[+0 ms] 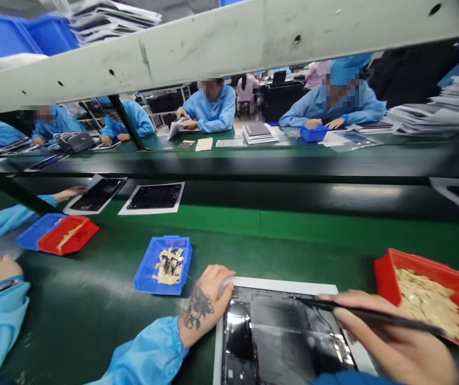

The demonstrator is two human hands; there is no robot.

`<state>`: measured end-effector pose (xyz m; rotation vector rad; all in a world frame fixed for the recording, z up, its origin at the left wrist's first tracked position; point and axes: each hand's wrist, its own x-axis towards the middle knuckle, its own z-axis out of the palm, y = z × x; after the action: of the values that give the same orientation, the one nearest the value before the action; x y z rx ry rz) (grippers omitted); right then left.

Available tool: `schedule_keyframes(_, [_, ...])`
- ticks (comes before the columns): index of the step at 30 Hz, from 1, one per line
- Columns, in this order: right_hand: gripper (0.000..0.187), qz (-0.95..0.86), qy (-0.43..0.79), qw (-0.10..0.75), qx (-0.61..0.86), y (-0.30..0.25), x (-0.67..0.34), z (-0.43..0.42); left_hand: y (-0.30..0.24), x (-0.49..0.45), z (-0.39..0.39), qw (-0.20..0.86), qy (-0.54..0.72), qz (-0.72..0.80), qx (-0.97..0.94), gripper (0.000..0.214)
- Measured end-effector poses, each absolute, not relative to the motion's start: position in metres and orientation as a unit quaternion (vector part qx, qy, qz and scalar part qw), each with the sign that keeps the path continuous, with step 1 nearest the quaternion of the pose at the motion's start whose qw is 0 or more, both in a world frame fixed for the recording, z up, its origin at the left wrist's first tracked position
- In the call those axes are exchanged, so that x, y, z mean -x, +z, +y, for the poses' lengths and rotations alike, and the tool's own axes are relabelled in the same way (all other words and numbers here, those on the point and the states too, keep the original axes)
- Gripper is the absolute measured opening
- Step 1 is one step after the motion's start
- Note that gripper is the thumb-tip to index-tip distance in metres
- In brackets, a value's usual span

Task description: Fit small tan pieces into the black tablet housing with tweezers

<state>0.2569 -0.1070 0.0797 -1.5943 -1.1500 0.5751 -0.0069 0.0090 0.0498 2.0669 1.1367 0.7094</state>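
Observation:
An opened tablet (281,331), with its black inner parts showing, lies on a white sheet (289,285) in front of me. My left hand (211,299), tattooed on its back, grips the upper left corner, the thumb along the edge. Black tweezers (368,314) are pinched in my right hand (398,342). Their tip touches or hovers just over the tablet's upper part; which of the two I cannot tell. Right of that hand stands a red bin (388,278) of small tan pieces (430,299). A blue bin (143,278) with tan and dark scraps sits left of my left hand.
At left, a co-worker's hand (71,193) touches another tablet (99,193) on the dark conveyor (293,192). One more tablet (155,196) lies beside it. Another person's wrist (0,272) reaches in near a red bin (89,230). A pale beam (213,40) crosses overhead.

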Motion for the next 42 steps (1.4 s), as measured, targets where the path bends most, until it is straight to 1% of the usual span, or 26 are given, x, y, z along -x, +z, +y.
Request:
schedule_keyframes(1, [0.030, -0.457, 0.308, 0.515, 0.656, 0.076, -0.252, -0.095, 0.042, 0.013, 0.009, 0.313, 0.246, 0.430, -0.810, 0.023])
schedule_keyframes(3, [0.041, -0.371, 0.427, 0.523, 0.637, 0.068, -0.241, -0.075, 0.031, 0.018, 0.007, 0.309, 0.214, 0.423, -0.825, 0.021])
schedule_keyframes(5, [0.049, -0.308, 0.505, 0.519, 0.617, 0.060, -0.230, -0.060, 0.026, 0.017, 0.003, 0.299, 0.187, 0.412, -0.840, 0.022])
schedule_keyframes(8, [0.051, -0.280, 0.557, 0.501, 0.600, 0.053, -0.216, -0.047, 0.023, 0.011, 0.002, 0.271, 0.156, 0.386, -0.868, 0.025])
schedule_keyframes(12, [0.051, -0.261, 0.583, 0.498, 0.586, 0.049, -0.203, -0.036, 0.018, 0.010, 0.003, 0.302, 0.162, 0.376, -0.861, 0.018])
schedule_keyframes(16, [0.052, -0.255, 0.591, 0.496, 0.583, 0.041, -0.193, -0.028, 0.013, 0.017, 0.004, 0.331, 0.194, 0.356, -0.852, 0.018])
schedule_keyframes(21, [0.058, -0.242, 0.575, 0.485, 0.612, 0.025, -0.191, -0.031, 0.020, 0.024, 0.010, 0.318, 0.189, 0.290, -0.882, 0.019])
schedule_keyframes(23, [0.060, -0.235, 0.570, 0.481, 0.623, 0.022, -0.192, -0.033, 0.022, 0.023, 0.011, 0.281, 0.220, 0.271, -0.894, 0.018])
schedule_keyframes(26, [0.063, -0.226, 0.574, 0.478, 0.626, 0.022, -0.189, -0.035, 0.020, 0.017, 0.008, 0.163, 0.324, 0.226, -0.904, 0.019])
schedule_keyframes(28, [0.062, -0.224, 0.585, 0.471, 0.621, 0.023, -0.187, -0.035, 0.018, 0.012, 0.005, 0.090, 0.363, 0.197, -0.906, 0.018])
schedule_keyframes(31, [0.061, -0.231, 0.593, 0.461, 0.618, 0.026, -0.183, -0.035, 0.017, 0.009, 0.002, 0.061, 0.359, 0.181, -0.914, 0.014])
schedule_keyframes(36, [0.056, -0.279, 0.559, 0.464, 0.628, 0.025, -0.182, -0.037, 0.020, 0.016, 0.003, 0.109, 0.327, 0.178, -0.922, 0.014])
schedule_keyframes(42, [0.034, -0.402, 0.477, 0.462, 0.630, 0.019, -0.184, -0.044, 0.026, 0.019, 0.001, 0.094, 0.264, 0.179, -0.943, 0.017])
